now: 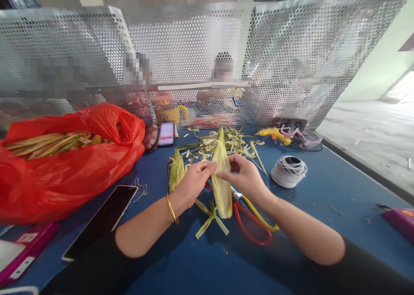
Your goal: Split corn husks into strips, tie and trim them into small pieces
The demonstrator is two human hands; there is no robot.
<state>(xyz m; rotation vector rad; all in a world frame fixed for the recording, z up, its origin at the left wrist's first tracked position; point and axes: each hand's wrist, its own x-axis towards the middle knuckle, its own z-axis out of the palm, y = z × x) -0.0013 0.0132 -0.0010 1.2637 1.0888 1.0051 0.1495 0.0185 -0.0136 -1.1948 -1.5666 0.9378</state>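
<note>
In the head view, the left hand [196, 177] pinches the left edge of a pale husk [222, 198] between thumb and curled fingers; the right hand [247, 176] grips its right edge, thumb across the front. The husk stands pointed end away, above the middle of the blue counter [174, 265]. Scissors [237, 195] lie just beside it, near the right hand. A knotted strip [222, 227] lies near its lower end, a thread spool [289, 178] farther right, a red bag [87, 178] left.

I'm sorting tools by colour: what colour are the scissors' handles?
A red loop and a yellow loop; head view shows it best.
</note>
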